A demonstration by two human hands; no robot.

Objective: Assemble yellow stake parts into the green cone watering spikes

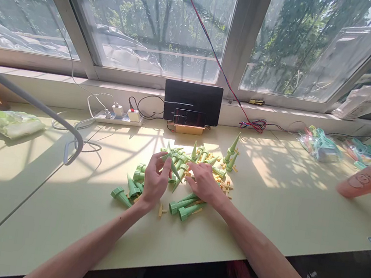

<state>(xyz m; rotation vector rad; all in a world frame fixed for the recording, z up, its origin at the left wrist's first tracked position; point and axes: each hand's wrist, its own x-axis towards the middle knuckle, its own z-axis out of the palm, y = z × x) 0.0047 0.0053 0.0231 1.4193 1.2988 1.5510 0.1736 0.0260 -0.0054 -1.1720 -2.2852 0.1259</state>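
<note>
On table (pixel 264 216), holds green cone (pixel 175 170) w/ curled L hand (pixel 155 182); has part-open R hand (pixel 205 183) over green/yellow pile (pixel 180 158), near right, can't tell if gripping.

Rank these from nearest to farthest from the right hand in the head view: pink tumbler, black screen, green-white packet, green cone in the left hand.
1. Green cone, just left, in the left hand
2. Black screen, farther back, slightly left
3. Pink tumbler, off to the right
4. Green-white packet, far left
</note>
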